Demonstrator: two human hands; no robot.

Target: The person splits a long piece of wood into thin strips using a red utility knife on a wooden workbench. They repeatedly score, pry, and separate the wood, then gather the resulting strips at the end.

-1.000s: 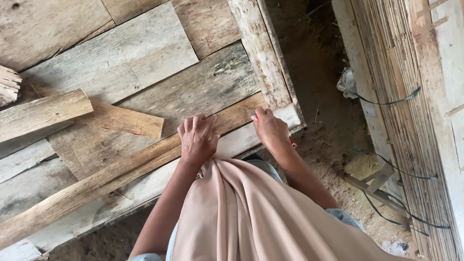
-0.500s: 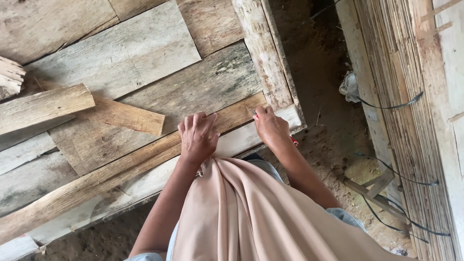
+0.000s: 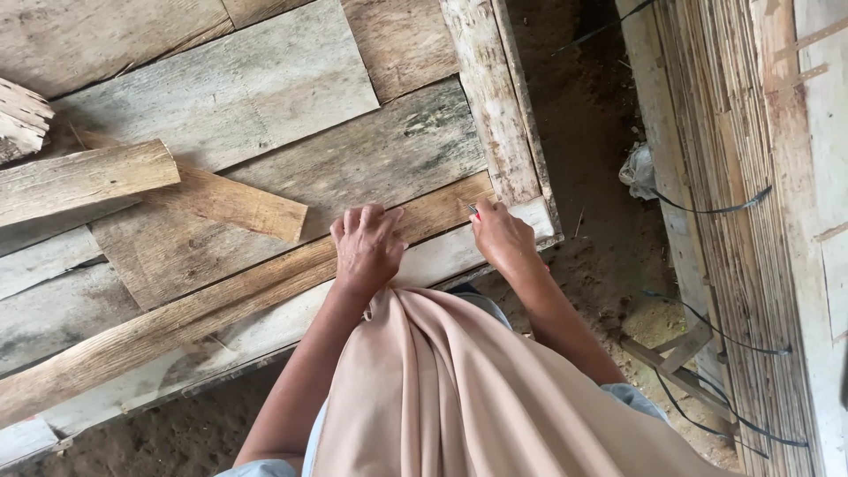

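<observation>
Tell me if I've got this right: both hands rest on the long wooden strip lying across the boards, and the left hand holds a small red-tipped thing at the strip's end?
Not quite. In the head view the right hand, not the left hand, holds the small red-tipped thing. Both hands do rest on the long wooden strip lying across the boards.

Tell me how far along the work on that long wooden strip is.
Looks done: the long wooden strip already lies along the near edge of the weathered boards. In hand: the left hand presses flat on it, while the right hand holds a small pointed tool, too hidden to identify, near its far end. Left: I see no mark, cut or fastening on the strip yet.
</observation>
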